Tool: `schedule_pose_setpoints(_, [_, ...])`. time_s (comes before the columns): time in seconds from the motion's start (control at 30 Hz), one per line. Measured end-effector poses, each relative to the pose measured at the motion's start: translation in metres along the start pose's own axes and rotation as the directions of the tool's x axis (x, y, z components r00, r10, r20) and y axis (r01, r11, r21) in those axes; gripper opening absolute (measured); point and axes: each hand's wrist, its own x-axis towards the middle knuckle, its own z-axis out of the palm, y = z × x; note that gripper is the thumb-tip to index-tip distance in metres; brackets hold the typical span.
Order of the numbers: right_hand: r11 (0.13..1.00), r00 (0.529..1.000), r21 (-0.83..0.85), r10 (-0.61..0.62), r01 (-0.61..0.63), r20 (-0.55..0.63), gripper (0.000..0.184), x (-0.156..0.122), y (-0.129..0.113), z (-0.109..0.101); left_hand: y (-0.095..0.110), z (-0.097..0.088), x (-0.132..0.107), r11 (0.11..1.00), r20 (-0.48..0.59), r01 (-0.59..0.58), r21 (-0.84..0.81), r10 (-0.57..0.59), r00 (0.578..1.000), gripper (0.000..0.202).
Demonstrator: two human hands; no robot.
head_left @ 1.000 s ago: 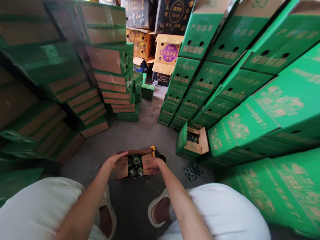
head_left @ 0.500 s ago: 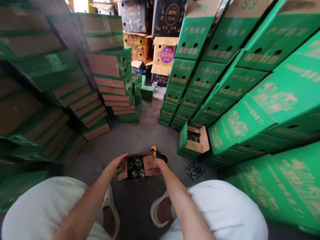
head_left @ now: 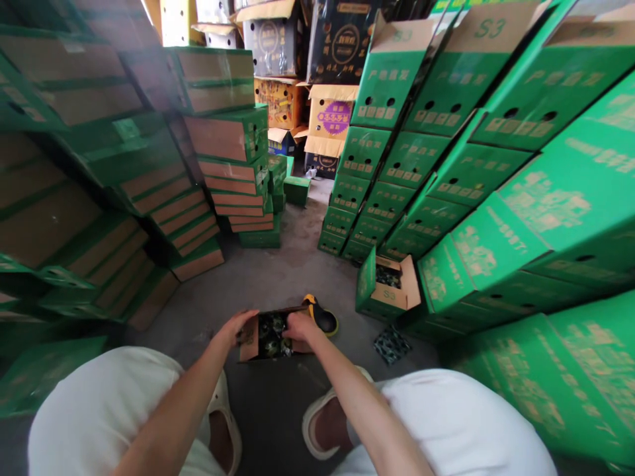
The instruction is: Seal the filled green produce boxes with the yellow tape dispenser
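A small open cardboard box point(head_left: 248, 344) sits on the grey floor between my knees, filled with dark green patterned items point(head_left: 272, 328). My left hand point(head_left: 237, 327) grips the box's left flap, fingers curled over its edge. My right hand point(head_left: 299, 326) rests over the right side of the box, fingers closed on the right flap or the contents; I cannot make out which. A black and yellow tool point(head_left: 321, 315) lies on the floor just beyond the box, right of my right hand.
Tall stacks of green cartons point(head_left: 471, 165) line the right; green and brown cartons point(head_left: 149, 178) lean on the left. Another open green box point(head_left: 384, 291) stands at the right stack's foot, a dark patterned packet point(head_left: 391, 344) beside it. A narrow floor aisle point(head_left: 292, 244) runs ahead.
My right hand has shifted left from the outer right flap to over the box opening. The view has tilted slightly. The left hand stays on the left flap.
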Motion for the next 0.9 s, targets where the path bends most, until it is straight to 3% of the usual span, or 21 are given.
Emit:
schedule_pose_setpoints(0.1, [0.971,0.964,-0.054,-0.239,0.234,-0.115,0.034,0.005,-0.035,0.005,0.001,0.001,0.004,0.99,0.021,0.123,-0.064,-0.122,0.992,0.038])
schedule_pose_setpoints(0.17, [0.944,0.934,-0.1,-0.326,0.314,-0.148,0.031,0.006,-0.049,0.01,0.002,0.001,0.006,0.978,0.028,0.166,-0.13,-0.163,0.986,0.036])
schedule_pose_setpoints(0.4, [0.938,0.937,-0.145,-0.331,0.314,-0.112,0.033,0.001,-0.061,0.023,0.002,-0.001,0.011,0.963,0.018,0.207,-0.171,-0.207,0.978,0.04])
schedule_pose_setpoints(0.53, [0.918,0.919,-0.056,-0.389,0.392,0.06,0.058,0.002,-0.046,-0.007,-0.005,-0.005,0.015,0.975,0.038,0.191,-0.118,-0.188,0.982,0.062])
schedule_pose_setpoints(0.63, [0.908,0.887,0.053,-0.417,0.415,0.199,0.036,0.005,-0.017,-0.055,-0.012,-0.007,0.019,0.977,0.052,0.18,-0.119,-0.174,0.983,0.088])
schedule_pose_setpoints(0.73, [0.953,0.94,0.038,-0.303,0.301,0.156,0.035,0.003,0.013,-0.093,-0.02,-0.008,0.024,0.983,0.044,0.151,-0.102,-0.147,0.988,0.092])
schedule_pose_setpoints(0.8, [0.98,0.973,-0.017,-0.197,0.2,0.123,0.035,0.0,0.023,-0.099,-0.024,-0.008,0.027,0.984,0.029,0.146,-0.101,-0.144,0.989,0.092])
schedule_pose_setpoints(0.9, [0.987,0.985,-0.107,-0.106,0.121,0.137,0.028,-0.003,0.022,-0.084,-0.029,-0.007,0.028,0.983,0.04,0.131,-0.128,-0.127,0.991,0.092])
